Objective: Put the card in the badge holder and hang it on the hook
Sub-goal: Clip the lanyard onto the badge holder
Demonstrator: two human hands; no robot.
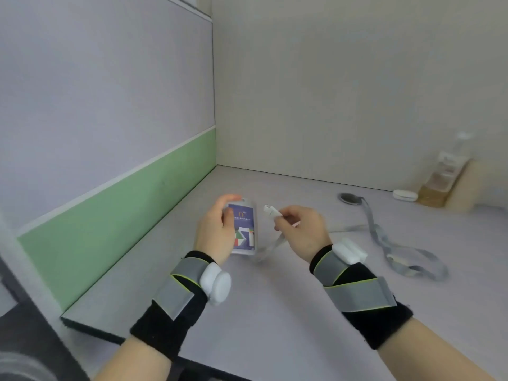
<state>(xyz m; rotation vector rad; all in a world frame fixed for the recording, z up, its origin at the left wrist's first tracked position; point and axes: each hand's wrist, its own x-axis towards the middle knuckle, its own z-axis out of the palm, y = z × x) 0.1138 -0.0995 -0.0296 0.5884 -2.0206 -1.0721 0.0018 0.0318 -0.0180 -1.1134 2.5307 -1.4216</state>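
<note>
My left hand point(217, 232) grips a clear badge holder point(245, 229) upright above the desk; a blue card with a coloured pattern shows inside it. My right hand point(301, 229) pinches the white clip end point(270, 210) of a grey lanyard just right of the holder. The strap point(270, 247) loops down below my right hand, and a grey lanyard point(395, 248) lies in folds across the desk to the right. No hook is in view.
The pale desk point(275, 312) meets a green and grey partition point(110, 215) on the left and a beige wall behind. A round cable grommet point(350, 198), a small white case point(404, 195) and a clear bottle on a wooden stand point(445, 182) sit at the back right.
</note>
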